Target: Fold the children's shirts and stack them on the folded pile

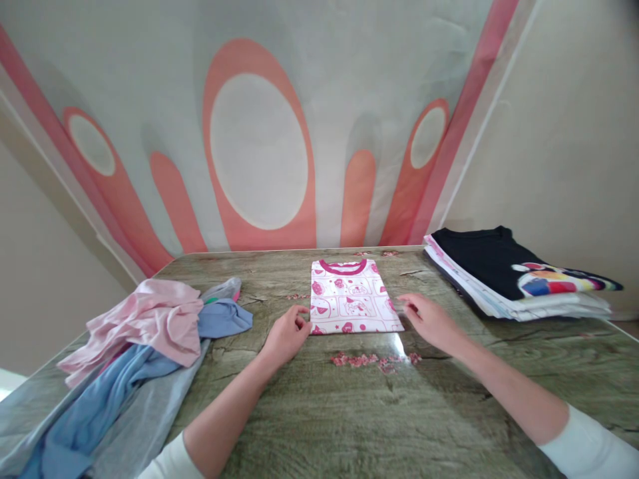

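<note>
A folded white T-shirt with pink cartoon print [352,298] lies flat in the middle of the table, its pink collar facing away from me. My left hand [287,332] is at the shirt's near left corner, fingers curled in a pinch on the edge. My right hand [428,319] rests at the shirt's near right edge, fingers bent and touching the fabric's side.
A heap of unfolded clothes, pink [144,319], blue [124,379] and grey, lies at the left. A stack of folded shirts with a black one on top [504,269] sits at the right. The wood-grain table [349,412] stands against a patterned wall.
</note>
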{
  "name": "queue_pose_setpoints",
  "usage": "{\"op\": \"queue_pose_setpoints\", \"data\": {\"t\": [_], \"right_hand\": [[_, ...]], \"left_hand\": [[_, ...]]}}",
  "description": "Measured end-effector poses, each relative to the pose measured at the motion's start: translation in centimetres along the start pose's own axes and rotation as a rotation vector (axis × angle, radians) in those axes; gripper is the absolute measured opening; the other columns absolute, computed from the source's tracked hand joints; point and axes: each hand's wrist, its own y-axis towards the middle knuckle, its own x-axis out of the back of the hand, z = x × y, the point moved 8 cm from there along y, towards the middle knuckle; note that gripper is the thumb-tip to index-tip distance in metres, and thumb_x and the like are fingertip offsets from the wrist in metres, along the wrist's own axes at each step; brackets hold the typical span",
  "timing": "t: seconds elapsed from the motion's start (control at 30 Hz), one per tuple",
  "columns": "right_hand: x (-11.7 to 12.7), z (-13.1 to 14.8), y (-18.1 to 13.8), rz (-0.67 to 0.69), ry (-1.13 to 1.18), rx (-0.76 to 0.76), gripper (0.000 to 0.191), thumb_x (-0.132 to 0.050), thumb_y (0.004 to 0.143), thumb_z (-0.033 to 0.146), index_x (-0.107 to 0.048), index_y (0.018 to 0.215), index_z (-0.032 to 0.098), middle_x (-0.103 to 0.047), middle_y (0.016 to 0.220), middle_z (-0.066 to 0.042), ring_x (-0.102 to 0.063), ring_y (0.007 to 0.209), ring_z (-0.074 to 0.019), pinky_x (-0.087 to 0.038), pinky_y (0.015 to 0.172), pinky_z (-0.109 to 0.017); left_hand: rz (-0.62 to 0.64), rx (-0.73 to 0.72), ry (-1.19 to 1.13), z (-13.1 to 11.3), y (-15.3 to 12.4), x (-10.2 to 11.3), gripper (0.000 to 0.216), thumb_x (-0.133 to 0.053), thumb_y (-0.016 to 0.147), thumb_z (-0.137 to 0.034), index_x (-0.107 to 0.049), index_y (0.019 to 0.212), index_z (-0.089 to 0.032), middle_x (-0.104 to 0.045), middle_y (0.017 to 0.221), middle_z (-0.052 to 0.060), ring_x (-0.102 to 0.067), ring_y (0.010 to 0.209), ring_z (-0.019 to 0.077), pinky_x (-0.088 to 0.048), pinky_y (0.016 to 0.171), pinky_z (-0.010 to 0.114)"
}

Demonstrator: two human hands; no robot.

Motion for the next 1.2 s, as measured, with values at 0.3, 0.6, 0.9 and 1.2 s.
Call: {"op": "queue_pose_setpoints", "data": {"t": [0.3,0.6,0.9,1.2], "right_hand": [[-2.2,-2.4,0.1,0.174,0.352,-0.182,0.031,-0.047,0.077,0.022,-0.053,0.106,0.015,-0.065,0.077,-0.003,-0.059,0.07,-0.0164,-0.043,0.067,-0.029],[-2.5,-1.7,-0.4,0.227,0.515,-0.268,0.035,-0.05,0.076,0.025,-0.05,0.11,0.016,-0.061,0.073,-0.001,-0.055,0.064,-0.0137,-0.041,0.06,-0.026],[-2.5,-0.3,-0.7,0.348,0.709,-0.251,0.05,-0.057,0.073,0.028,-0.043,0.12,0.016,-0.063,0.092,-0.006,-0.058,0.08,-0.0163,-0.044,0.071,-0.03],[-3.3,-1.1,-0.6,0.384,0.591,-0.139,0.063,-0.065,0.066,0.021,-0.039,0.123,0.015,-0.054,0.073,0.002,-0.049,0.061,-0.011,-0.041,0.058,-0.025]], "left_hand": [[0.005,-0.003,-0.008,-0.8,-0.3,0.1,0.029,-0.052,0.073,-0.025,-0.053,0.101,-0.016,-0.061,0.07,-0.002,-0.054,0.06,0.0126,-0.038,0.059,0.022],[0.014,0.008,0.048,-0.8,-0.4,0.2,0.029,-0.053,0.074,-0.026,-0.054,0.101,-0.017,-0.061,0.068,-0.002,-0.056,0.063,0.0147,-0.038,0.059,0.023],[0.037,0.02,-0.161,-0.8,-0.2,-0.1,0.03,-0.055,0.071,-0.025,-0.053,0.099,-0.015,-0.063,0.072,0.0,-0.057,0.061,0.0132,-0.041,0.058,0.023],[0.095,0.115,-0.255,-0.3,-0.3,-0.6,0.042,-0.063,0.066,-0.029,-0.05,0.104,-0.016,-0.064,0.071,-0.001,-0.057,0.053,0.0113,-0.039,0.047,0.019]]}}
